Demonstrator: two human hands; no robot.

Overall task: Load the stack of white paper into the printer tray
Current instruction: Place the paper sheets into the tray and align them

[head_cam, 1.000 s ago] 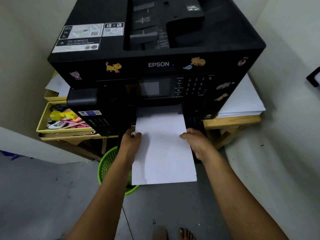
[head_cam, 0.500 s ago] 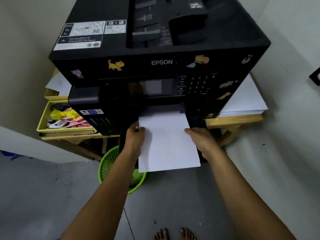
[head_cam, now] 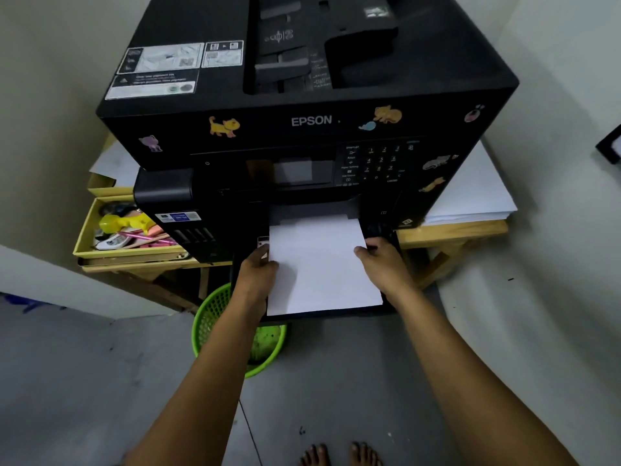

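A stack of white paper (head_cam: 319, 267) lies flat in the pulled-out black tray (head_cam: 322, 316) at the front of a large black Epson printer (head_cam: 302, 122). Its far end reaches under the printer's front opening. My left hand (head_cam: 257, 274) grips the stack's left edge, thumb on top. My right hand (head_cam: 383, 264) holds the right edge near the far corner. Only a thin dark strip of the tray shows past the paper's near edge.
The printer stands on a wooden table (head_cam: 453, 230). A second pile of white paper (head_cam: 470, 196) sits to its right, a yellow tray of stationery (head_cam: 127, 230) to its left. A green mesh bin (head_cam: 215, 324) stands on the floor under my left arm. My bare toes (head_cam: 339, 454) show below.
Both hands have pushed the paper forward, so more of it sits in the tray and less overhangs toward me. The head camera has dipped closer.
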